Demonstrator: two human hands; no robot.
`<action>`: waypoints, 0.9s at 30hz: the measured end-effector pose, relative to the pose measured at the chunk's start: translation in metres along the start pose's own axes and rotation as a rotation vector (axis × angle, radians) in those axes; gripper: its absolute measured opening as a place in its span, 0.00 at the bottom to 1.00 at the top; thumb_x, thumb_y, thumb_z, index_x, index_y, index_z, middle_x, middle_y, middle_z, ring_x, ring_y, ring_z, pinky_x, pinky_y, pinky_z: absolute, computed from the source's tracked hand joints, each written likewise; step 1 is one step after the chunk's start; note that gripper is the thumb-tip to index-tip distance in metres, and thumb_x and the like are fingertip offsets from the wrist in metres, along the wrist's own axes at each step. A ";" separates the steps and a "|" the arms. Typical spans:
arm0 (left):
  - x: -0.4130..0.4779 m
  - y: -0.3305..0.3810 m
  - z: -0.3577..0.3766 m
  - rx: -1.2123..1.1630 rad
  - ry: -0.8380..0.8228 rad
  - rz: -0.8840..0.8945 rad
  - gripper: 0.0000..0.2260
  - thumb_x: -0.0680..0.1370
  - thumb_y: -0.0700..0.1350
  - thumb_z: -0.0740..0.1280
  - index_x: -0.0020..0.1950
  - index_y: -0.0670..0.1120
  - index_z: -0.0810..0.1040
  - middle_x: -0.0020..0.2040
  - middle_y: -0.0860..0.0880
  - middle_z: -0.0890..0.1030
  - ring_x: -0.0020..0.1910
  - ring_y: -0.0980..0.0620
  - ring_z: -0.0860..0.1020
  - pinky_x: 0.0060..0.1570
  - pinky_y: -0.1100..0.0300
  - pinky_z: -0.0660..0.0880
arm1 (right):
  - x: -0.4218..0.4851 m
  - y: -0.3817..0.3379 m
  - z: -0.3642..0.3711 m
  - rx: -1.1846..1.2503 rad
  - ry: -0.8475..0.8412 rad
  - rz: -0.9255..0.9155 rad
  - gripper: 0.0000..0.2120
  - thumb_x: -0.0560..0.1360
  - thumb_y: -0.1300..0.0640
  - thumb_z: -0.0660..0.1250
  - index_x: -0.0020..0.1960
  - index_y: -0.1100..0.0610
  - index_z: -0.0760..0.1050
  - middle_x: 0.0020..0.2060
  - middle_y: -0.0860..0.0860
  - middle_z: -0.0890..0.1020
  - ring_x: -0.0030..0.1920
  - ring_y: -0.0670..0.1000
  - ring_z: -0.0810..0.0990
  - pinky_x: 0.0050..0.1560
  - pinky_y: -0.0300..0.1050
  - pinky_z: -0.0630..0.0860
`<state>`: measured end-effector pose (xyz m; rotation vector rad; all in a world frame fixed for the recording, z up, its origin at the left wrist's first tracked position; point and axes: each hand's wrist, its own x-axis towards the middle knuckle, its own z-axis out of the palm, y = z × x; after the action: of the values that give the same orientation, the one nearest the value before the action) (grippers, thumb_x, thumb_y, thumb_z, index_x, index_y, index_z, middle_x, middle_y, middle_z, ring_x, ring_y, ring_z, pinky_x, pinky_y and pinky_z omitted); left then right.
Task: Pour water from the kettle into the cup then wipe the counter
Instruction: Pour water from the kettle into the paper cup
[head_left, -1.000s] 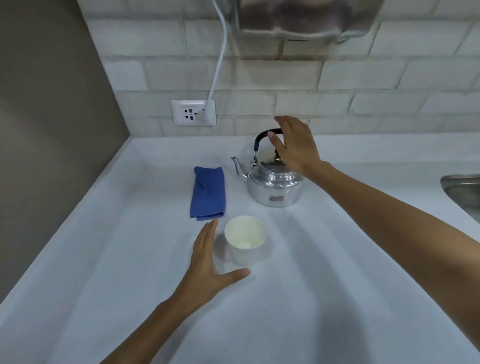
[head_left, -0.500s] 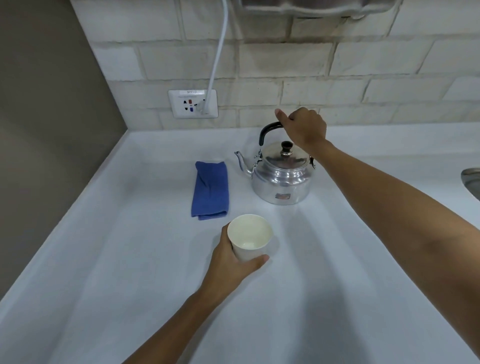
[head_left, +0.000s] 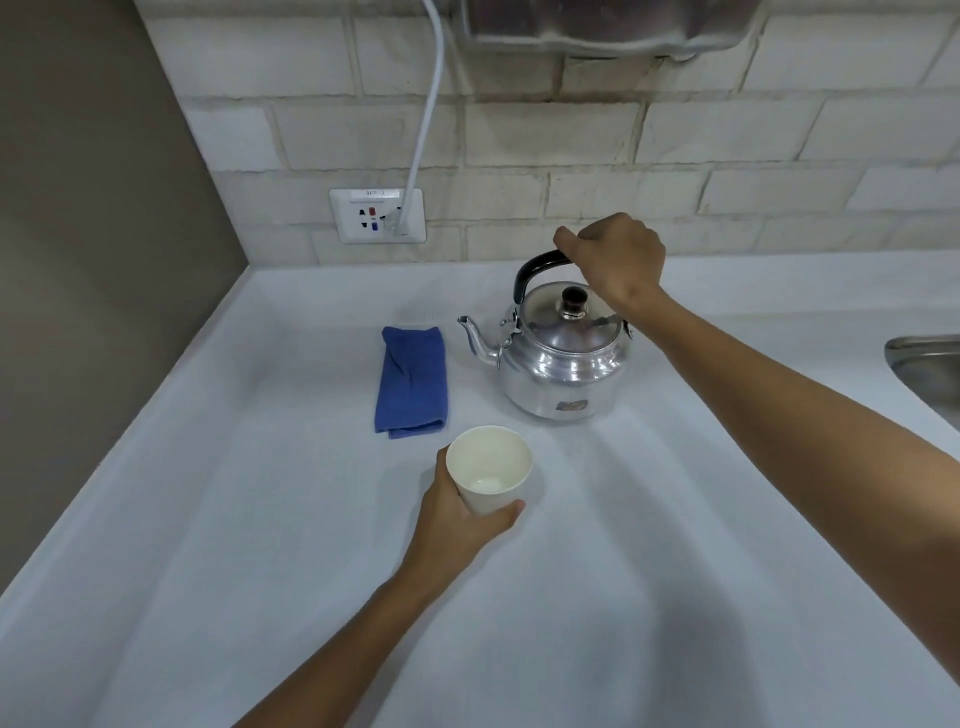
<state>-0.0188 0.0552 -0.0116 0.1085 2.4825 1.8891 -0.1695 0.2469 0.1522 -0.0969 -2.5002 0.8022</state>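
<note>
A shiny metal kettle (head_left: 563, 364) with a black handle stands on the white counter (head_left: 675, 545), its spout pointing left. My right hand (head_left: 615, 262) is closed around the top of the handle. In front of the kettle stands a white paper cup (head_left: 491, 467), upright, with only a trace of liquid at its bottom. My left hand (head_left: 457, 525) wraps the cup from the near left side. A folded blue cloth (head_left: 412, 381) lies flat to the left of the kettle.
A wall socket (head_left: 377, 214) with a white cable plugged in sits on the tiled back wall. A steel sink edge (head_left: 922, 364) shows at the far right. A grey wall bounds the counter on the left.
My right hand went from hovering over the lid to gripping the kettle handle. My left hand moved from flat on the counter to holding the cup.
</note>
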 end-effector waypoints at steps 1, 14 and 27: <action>-0.001 0.001 0.001 -0.008 0.005 0.001 0.34 0.62 0.45 0.78 0.60 0.56 0.62 0.52 0.64 0.71 0.51 0.64 0.72 0.43 0.79 0.69 | -0.003 -0.001 -0.007 0.007 -0.001 -0.009 0.24 0.67 0.48 0.62 0.19 0.53 0.54 0.17 0.48 0.57 0.21 0.49 0.56 0.26 0.42 0.56; -0.004 0.007 0.004 -0.007 0.051 0.002 0.34 0.63 0.44 0.78 0.63 0.50 0.64 0.55 0.54 0.72 0.53 0.55 0.71 0.39 0.80 0.68 | -0.057 -0.020 -0.072 -0.138 0.023 -0.315 0.26 0.69 0.53 0.64 0.18 0.56 0.55 0.16 0.50 0.57 0.22 0.49 0.56 0.34 0.44 0.64; -0.004 0.008 0.006 -0.019 0.094 0.020 0.34 0.62 0.43 0.78 0.62 0.49 0.65 0.53 0.54 0.73 0.50 0.54 0.71 0.38 0.84 0.65 | -0.079 -0.052 -0.085 -0.372 0.023 -0.527 0.21 0.68 0.50 0.61 0.22 0.59 0.61 0.17 0.50 0.54 0.23 0.51 0.52 0.26 0.39 0.50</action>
<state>-0.0140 0.0630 -0.0059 0.0455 2.5309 1.9695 -0.0555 0.2316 0.2054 0.4057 -2.4506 0.1198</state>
